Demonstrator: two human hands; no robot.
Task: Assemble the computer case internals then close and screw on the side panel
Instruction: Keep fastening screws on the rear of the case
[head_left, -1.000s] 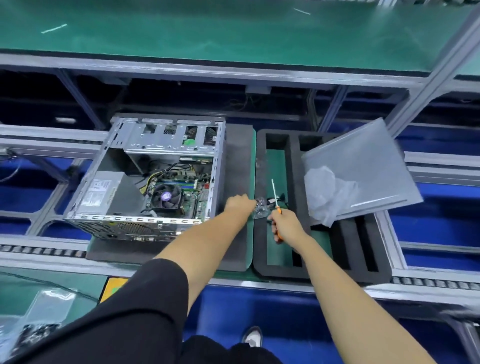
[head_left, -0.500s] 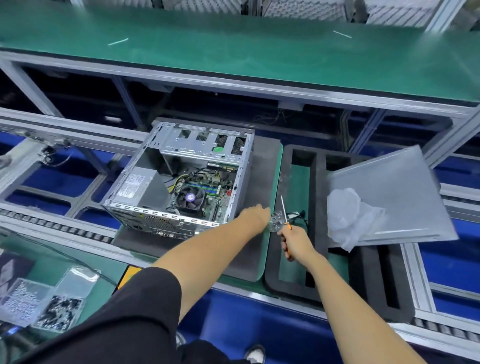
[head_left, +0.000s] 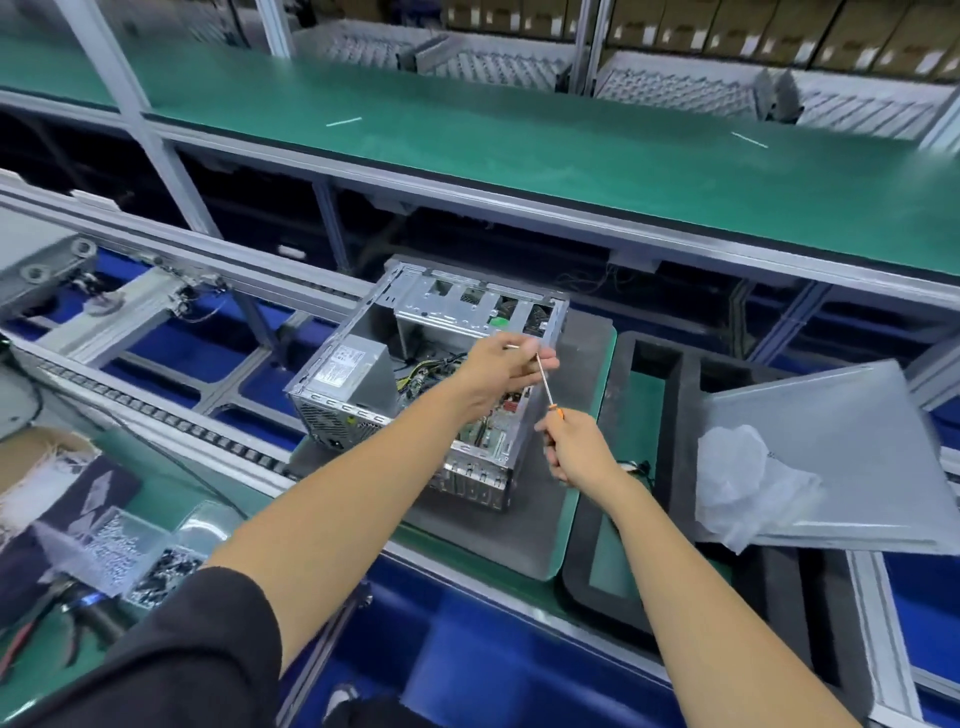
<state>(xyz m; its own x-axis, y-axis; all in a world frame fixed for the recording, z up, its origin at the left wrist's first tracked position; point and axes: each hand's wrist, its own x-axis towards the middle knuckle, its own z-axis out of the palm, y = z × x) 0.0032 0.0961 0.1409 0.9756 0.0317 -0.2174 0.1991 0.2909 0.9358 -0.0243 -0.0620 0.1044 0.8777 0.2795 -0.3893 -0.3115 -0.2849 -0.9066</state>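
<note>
Screwdriver (head_left: 546, 387) gripped by right hand (head_left: 576, 451), tip pinched by left hand (head_left: 500, 373) above open computer case (head_left: 426, 384) on grey pad's (head_left: 519, 530) far-left part.

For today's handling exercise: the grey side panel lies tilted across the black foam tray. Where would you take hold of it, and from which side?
Probably by the side panel's near edge, right of the crumpled plastic bag, coming from the front right. It is a thin flat sheet overhanging the foam tray, so that edge is free for fingers beneath and thumb above. The right hand still holds the screwdriver.
</note>
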